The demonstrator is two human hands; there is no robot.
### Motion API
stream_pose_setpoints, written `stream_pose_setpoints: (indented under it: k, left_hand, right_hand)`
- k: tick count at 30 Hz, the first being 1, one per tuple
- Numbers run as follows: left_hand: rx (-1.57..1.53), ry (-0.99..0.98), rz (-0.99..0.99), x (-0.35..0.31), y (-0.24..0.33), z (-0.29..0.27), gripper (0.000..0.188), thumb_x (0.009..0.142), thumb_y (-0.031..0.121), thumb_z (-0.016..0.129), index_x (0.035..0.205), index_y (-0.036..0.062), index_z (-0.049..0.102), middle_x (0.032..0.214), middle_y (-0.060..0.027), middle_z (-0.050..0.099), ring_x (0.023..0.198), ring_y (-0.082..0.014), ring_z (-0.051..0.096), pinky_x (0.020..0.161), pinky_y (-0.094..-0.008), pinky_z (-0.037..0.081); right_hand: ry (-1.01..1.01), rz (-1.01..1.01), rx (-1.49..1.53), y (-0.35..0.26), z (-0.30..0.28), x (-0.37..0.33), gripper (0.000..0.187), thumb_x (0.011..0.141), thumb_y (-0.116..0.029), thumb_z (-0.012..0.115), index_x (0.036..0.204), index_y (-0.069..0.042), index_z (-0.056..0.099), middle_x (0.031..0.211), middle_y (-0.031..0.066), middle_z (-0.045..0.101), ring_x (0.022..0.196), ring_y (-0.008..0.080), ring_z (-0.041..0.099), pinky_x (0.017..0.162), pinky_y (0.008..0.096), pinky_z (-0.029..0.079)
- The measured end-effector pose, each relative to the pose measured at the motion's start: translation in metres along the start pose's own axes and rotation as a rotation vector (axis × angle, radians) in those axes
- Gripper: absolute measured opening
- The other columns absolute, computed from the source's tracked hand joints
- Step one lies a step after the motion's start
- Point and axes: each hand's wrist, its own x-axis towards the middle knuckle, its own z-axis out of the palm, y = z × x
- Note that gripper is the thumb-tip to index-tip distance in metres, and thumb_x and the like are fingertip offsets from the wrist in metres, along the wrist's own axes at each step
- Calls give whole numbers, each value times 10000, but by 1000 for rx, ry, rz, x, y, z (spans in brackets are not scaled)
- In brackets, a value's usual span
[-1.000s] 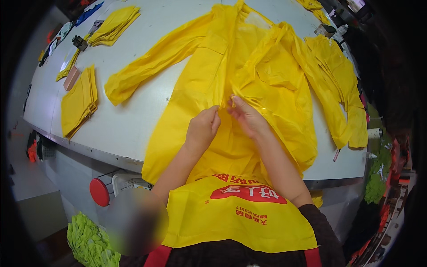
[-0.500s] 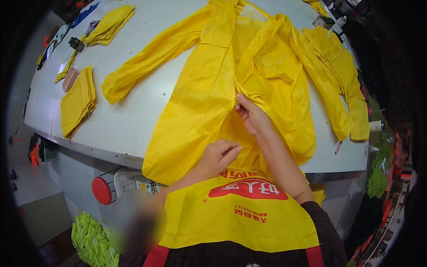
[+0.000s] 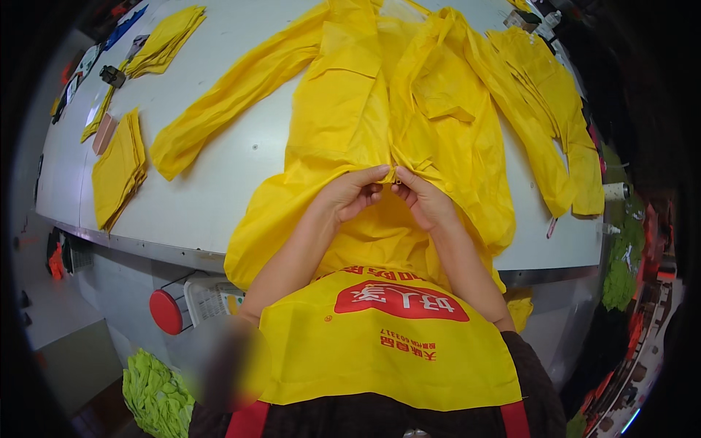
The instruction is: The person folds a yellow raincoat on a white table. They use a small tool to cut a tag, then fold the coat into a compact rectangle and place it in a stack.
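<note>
Wide and pale, the bench stretches under the work, its near edge curving across the view. At its left end lie a pinkish block and a small black object, with a folded yellow stack at the near left corner and another folded pile toward the far left corner. Below the near edge, to the left, a bright green heap lies low down, near a round red seat and a white basket. Spread over the middle of the bench is a yellow coat, its sleeves angled out to both sides and its lower part hanging over the near edge. At the coat's front opening the left hand has its thumb and forefinger closed together, those fingers pinching the edge. Just beside it, the right hand pinches the facing edge, thumb and forefinger closed, at a small fastening piece too small to make out. Toward the bench's right edge lie more yellow garments, next to the coat's sleeve, then a thin pinkish tool near the near right corner and a white spool by the right edge
</note>
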Motion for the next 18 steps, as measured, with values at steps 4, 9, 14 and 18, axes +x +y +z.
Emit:
stream_pose_setpoints:
  k: [4, 9, 14, 18]
  left_hand:
    - [167, 125, -51, -10, 7, 15, 165, 808, 210, 688, 874, 75, 620, 804, -9, 593, 708, -88, 532, 562, -190, 452]
    - [105, 94, -24, -17, 9, 16, 161, 828, 190, 665, 912, 62, 614, 841, -37, 617, 773, -113, 575, 609, -215, 493]
    - [-141, 40, 124, -10, -9, 16, 180, 853, 183, 627, 970, 49, 601, 913, -73, 628, 871, -158, 600, 703, -278, 523]
    - [-258, -82, 169, -1, -26, 15, 192, 867, 192, 608, 989, 43, 595, 933, -70, 628, 861, -159, 595, 754, -281, 505]
  right_hand:
    - [114, 15, -155, -1, -6, -10, 137, 844, -131, 638, 969, -77, 624, 865, -7, 627, 739, 73, 567, 628, 207, 476]
    - [36, 105, -103, -8, -17, -21, 123, 850, -144, 633, 932, -51, 632, 819, 15, 629, 722, 76, 588, 587, 175, 494]
    - [53, 144, 24, -2, -14, -26, 145, 844, -108, 633, 967, -32, 626, 845, 26, 638, 749, 98, 614, 639, 191, 528]
    - [16, 47, 58, 5, -7, -25, 136, 862, -106, 607, 979, -37, 626, 843, 29, 644, 751, 102, 620, 635, 190, 524]
